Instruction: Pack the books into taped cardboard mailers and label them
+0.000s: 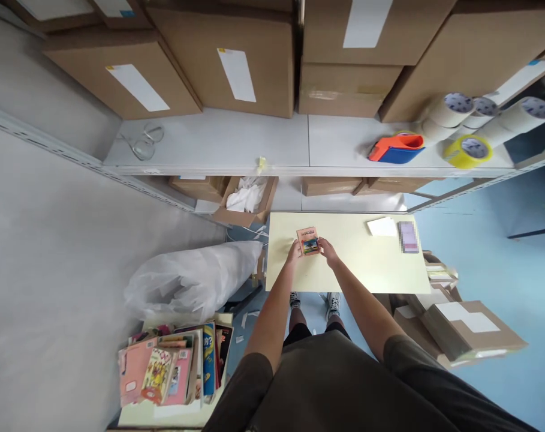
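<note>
A small orange book with a tree picture on its cover is between my two hands, just above the pale yellow table. My left hand grips the book's left edge. At its lower right edge, the fingers of my right hand close on the cover. Farther right on the table lie a stack of white paper and a phone-like object with a blurred screen.
Behind the table stands a shelf with cardboard boxes, tape rolls and an orange-blue tape dispenser. A plastic-wrapped bundle and stacked books are at left. More boxes sit at right.
</note>
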Available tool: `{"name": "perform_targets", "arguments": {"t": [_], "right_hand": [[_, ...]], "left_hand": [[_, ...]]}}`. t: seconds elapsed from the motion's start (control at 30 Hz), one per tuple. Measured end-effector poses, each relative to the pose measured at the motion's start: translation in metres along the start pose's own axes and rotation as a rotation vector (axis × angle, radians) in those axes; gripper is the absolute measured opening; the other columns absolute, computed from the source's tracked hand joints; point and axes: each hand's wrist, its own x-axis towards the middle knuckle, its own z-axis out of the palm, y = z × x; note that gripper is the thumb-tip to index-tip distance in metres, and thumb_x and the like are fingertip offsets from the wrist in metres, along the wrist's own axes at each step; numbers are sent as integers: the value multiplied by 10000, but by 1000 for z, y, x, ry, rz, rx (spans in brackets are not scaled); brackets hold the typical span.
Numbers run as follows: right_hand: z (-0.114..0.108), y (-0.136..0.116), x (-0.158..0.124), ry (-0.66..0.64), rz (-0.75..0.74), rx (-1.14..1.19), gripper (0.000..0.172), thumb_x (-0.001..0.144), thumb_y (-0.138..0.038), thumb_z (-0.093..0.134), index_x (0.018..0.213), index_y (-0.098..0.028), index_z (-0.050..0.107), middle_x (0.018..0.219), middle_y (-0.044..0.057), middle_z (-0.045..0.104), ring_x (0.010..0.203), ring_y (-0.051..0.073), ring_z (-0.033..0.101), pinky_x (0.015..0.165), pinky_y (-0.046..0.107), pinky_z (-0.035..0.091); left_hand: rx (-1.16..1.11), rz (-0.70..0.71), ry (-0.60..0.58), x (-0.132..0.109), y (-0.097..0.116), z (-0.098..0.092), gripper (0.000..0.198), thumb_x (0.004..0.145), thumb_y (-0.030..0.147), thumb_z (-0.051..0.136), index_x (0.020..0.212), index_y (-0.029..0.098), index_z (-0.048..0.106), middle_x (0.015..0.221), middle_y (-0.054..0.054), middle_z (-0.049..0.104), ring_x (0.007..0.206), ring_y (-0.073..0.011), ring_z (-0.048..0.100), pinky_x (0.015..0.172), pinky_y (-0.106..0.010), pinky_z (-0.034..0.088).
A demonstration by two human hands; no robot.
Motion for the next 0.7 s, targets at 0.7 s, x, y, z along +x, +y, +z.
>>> {"name": "perform_targets", "arguments": {"t": [0.7], "right_hand": [[-16, -128, -87, 42, -394, 15, 724, 919, -817, 534, 1475, -367, 646, 1618, 100, 547, 1472, 355, 531, 1106, 546, 519]], "left_hand": [[-119, 325, -141, -82, 111, -50, 875, 929, 898, 216, 1598, 400, 480, 1680, -94, 468, 1547, -307, 427, 1194, -531, 360]]}}
